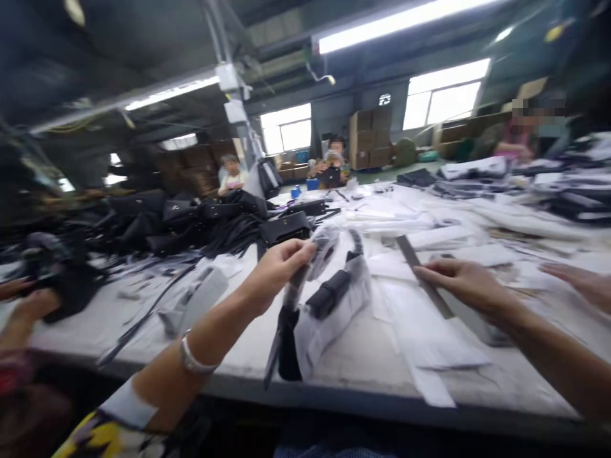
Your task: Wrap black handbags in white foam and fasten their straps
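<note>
My left hand (281, 267), with a bangle on the wrist, is closed on the plastic-wrapped handle of a black handbag (329, 294). The bag stands near the table's front edge, tilted, with white wrapping around its body and a black strap hanging at its near end. To the right, the thumb and fingers of my right hand (458, 280) pinch a flat grey strip (410, 251), slanted over white sheets (420, 337). Under that hand lies a grey flat object (477, 321), partly hidden and blurred.
Black bags (157, 216) are piled at the back left of the white table (363, 375). A co-worker's hand (577, 283) reaches in from the right edge; another's hand (35, 304) is at the left with black material. More people sit across the table.
</note>
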Tool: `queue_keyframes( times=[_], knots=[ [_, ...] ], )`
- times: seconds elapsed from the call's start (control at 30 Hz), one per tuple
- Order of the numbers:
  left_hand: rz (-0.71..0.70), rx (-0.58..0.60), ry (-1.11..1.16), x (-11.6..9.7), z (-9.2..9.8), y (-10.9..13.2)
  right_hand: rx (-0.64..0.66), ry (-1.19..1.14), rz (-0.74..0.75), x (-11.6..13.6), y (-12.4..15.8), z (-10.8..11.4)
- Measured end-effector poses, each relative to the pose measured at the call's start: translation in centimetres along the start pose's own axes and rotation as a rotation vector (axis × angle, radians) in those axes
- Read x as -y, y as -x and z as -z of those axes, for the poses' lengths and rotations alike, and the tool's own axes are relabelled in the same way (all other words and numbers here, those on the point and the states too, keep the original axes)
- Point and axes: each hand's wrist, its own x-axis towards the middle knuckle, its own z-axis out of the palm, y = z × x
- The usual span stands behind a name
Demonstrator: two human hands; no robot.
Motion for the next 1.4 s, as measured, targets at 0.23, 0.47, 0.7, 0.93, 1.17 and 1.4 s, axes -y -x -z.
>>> queue_keyframes(
  times=[0.23,0.47,0.7,0.93,1.17,1.4],
  knots=[
    [0.072,0.049,0.102,-0.5,-0.2,0.5,0.475,-0.433,0.027,3.5,2.0,-3.4],
    [0.053,0.079,0.106,-1.8,-1.1,1.1,0.576,-0.481,0.129,6.1,2.4,-5.8],
    [0.058,-0.011,0.070,-1.8,-0.7,1.3,0.487,-0.419,0.115,6.0,3.0,-6.2],
    [0.031,-0.025,0.054,-1.8,-0.6,1.3,0.481,-0.512,0.232,8.8,2.4,-6.4],
    [0.043,-0.050,0.076,-1.7,-0.5,1.5,0.465,-0.514,0.236,9.0,2.7,-6.5],
    [-0.019,0.019,0.030,-1.7,-1.4,1.2,0.608,-0.871,0.157,12.0,0.8,-7.4]
  ],
)
